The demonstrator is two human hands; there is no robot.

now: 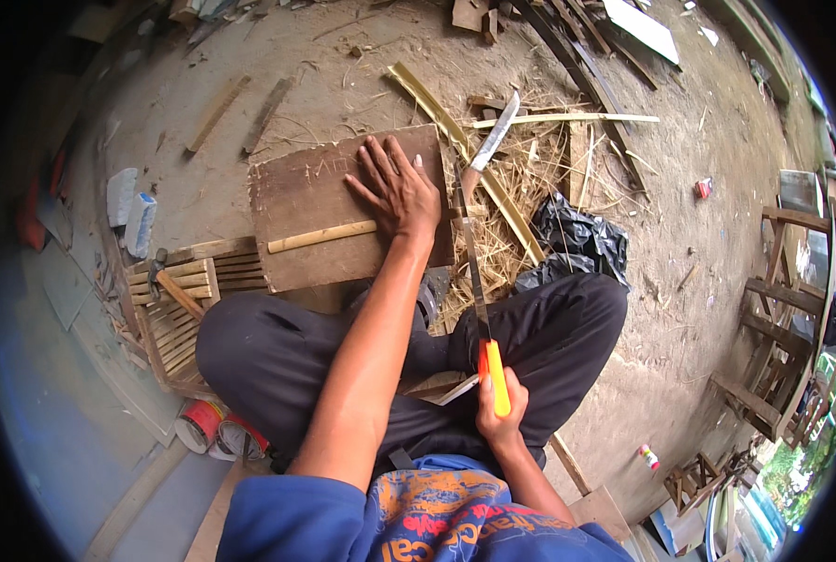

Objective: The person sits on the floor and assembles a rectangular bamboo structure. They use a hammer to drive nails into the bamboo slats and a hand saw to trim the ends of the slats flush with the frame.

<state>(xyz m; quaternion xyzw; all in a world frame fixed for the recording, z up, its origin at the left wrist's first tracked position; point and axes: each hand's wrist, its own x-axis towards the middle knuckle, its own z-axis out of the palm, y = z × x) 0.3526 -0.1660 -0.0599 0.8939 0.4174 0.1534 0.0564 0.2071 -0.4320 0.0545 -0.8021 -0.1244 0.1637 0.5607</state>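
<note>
My left hand (397,192) lies flat with fingers spread on a brown wooden board (296,192) in front of my crossed legs. A light bamboo stick (322,236) rests on the board, and its right end meets my left wrist; whether it runs on beneath is hidden. My right hand (502,412) is wrapped round the yellow and orange handle of a handsaw (475,272). The narrow blade points away from me, along the board's right edge. Just beyond its tip, a large knife (498,136) with a wooden handle lies on split bamboo and shavings.
Straw-like shavings (502,253) and a black plastic bag (582,234) lie right of the board. A hammer (174,286) rests on a slatted bamboo frame (170,342) at left, near red cans (216,428). Wooden racks (783,309) stand far right.
</note>
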